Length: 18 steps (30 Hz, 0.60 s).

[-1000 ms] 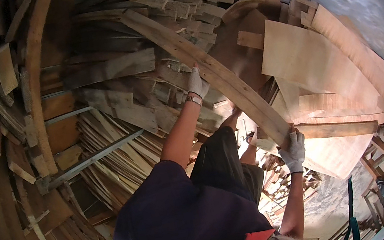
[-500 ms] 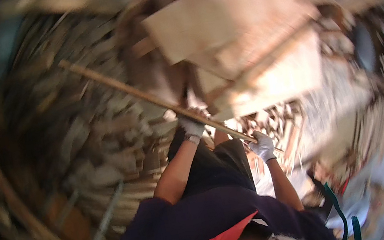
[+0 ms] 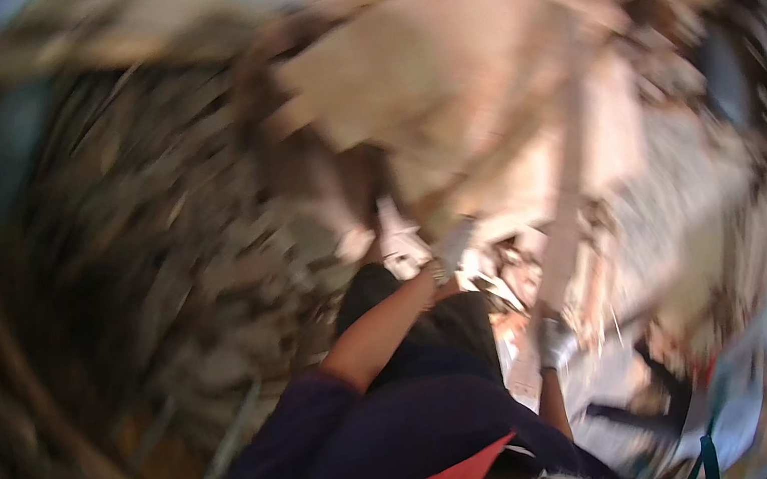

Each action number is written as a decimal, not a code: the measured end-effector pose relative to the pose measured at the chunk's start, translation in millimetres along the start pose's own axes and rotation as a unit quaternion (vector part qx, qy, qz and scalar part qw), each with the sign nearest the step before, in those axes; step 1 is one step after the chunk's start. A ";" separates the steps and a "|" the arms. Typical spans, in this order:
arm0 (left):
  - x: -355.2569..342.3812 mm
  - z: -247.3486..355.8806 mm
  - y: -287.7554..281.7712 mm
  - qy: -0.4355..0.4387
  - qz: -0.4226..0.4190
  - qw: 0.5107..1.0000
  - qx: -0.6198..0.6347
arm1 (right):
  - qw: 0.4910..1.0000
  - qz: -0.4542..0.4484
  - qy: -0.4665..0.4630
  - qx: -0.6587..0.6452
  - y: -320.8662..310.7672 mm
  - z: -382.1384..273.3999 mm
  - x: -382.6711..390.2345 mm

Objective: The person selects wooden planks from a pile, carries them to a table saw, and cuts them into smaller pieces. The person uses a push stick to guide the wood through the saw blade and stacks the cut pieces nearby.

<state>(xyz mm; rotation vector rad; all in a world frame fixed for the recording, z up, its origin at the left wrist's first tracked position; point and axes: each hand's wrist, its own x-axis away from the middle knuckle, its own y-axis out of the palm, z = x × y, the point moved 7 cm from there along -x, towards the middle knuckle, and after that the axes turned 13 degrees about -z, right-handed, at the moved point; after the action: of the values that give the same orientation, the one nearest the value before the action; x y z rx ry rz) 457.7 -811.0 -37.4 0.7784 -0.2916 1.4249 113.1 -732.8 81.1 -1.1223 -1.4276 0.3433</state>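
The picture is badly smeared by motion. My right hand (image 3: 555, 341), in a pale glove, is closed around the lower end of a long pale wooden strip (image 3: 563, 209) that rises steeply toward the upper right. My left hand (image 3: 454, 246), also gloved, is stretched forward at the end of my bare forearm, left of the strip. Whether it touches the strip is lost in the blur. In front of both hands lie large pale wooden sheets (image 3: 439, 88).
A dense heap of wooden offcuts and strips (image 3: 157, 277) fills the left side. More scrap wood and debris (image 3: 704, 216) cover the floor at the right. My dark trousers (image 3: 417, 315) and dark sleeve sit below the hands.
The long strip has swung from a left-leaning diagonal to a steep line on the right. My left hand has come off its upper part, and the view has turned sharply.
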 end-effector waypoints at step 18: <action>279.8 -35.8 -252.5 -0.156 0.475 0.865 -0.027 | 0.804 -0.299 0.232 -0.459 157.7 -106.1 -272.7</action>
<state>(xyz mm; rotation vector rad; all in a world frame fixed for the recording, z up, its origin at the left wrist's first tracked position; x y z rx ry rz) 733.5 -561.1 31.8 0.8564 -1.0750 2.1889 219.8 -910.3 -178.9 -1.2777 -1.4070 -1.1283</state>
